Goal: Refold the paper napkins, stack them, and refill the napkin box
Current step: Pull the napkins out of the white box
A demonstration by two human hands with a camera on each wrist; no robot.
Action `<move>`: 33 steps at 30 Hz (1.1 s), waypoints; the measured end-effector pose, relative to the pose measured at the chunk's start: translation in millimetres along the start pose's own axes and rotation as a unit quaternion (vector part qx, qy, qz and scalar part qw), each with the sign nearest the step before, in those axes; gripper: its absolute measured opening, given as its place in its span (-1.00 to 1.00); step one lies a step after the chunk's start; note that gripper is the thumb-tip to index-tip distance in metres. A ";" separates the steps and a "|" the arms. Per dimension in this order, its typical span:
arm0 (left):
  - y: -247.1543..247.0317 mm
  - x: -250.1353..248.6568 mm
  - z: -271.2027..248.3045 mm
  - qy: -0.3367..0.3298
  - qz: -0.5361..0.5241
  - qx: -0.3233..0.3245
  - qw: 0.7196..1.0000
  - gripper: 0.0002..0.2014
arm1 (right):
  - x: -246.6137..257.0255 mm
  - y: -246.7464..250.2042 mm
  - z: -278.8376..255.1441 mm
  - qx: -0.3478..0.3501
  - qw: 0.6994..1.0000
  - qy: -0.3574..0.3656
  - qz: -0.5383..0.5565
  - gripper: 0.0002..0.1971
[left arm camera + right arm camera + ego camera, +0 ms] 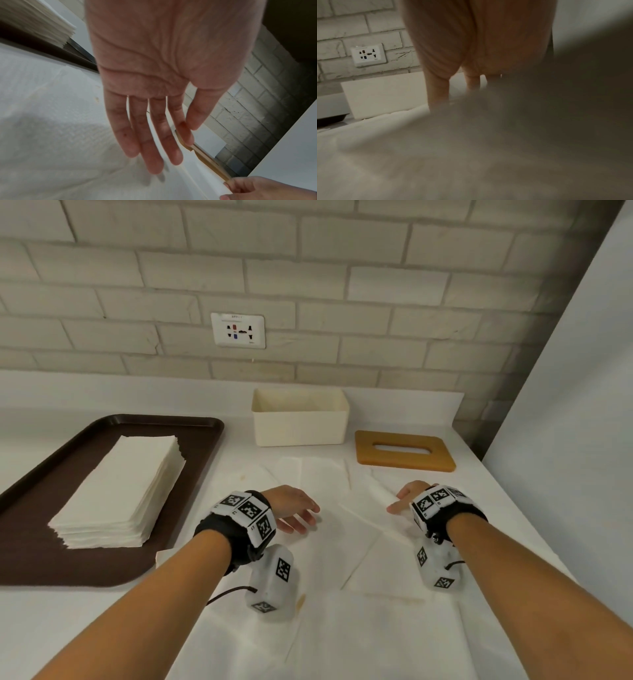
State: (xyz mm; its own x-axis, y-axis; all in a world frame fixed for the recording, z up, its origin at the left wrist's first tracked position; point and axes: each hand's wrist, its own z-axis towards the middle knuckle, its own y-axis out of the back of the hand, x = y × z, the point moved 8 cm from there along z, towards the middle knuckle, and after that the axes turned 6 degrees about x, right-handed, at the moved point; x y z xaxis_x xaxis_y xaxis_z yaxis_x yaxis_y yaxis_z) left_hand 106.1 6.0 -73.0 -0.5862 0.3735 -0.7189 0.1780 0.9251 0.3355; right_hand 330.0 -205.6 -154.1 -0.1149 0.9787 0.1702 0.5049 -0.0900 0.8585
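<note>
Nearest us, loose napkins [346, 546] lie unfolded across the counter [479, 508]. Our left hand [294, 508] hovers at 11 o'clock of them, fingers straight, holding nothing. Our right hand [407, 498], at 1 o'clock, looks to be pinching a raised napkin edge; thin paper could tear or crease crooked if we pull unevenly. At 10 o'clock the folded stack [126, 491] sits on the tray [44, 546]; a nudge could skew it. Farthest, at 12, the napkin box [299, 419] stands open, its lid [404, 451] just beside it.
</note>
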 end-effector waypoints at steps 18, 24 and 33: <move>-13.1 -11.1 11.4 -0.012 -0.021 0.025 0.999 -0.86 | 33.7 45.1 -97.2 -0.086 0.965 0.168 0.181 -0.69; 1.3 -20.1 4.2 -0.070 -0.083 -0.021 0.994 -0.66 | 36.0 97.0 -139.8 -0.198 0.912 0.243 0.263 -0.72; -22.0 -77.3 -10.1 -0.205 -0.329 0.053 0.920 -0.77 | 82.7 99.1 -179.8 -0.016 0.792 0.286 0.539 -0.90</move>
State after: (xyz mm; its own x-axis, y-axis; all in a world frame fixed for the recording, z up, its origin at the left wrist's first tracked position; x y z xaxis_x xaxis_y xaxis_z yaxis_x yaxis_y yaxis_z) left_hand 139.5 -43.9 -18.6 -0.2509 -0.2960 -0.9217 -0.0192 0.9534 -0.3010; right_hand 216.8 -166.8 32.0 -0.0067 0.0873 0.9962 0.5527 -0.8299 0.0765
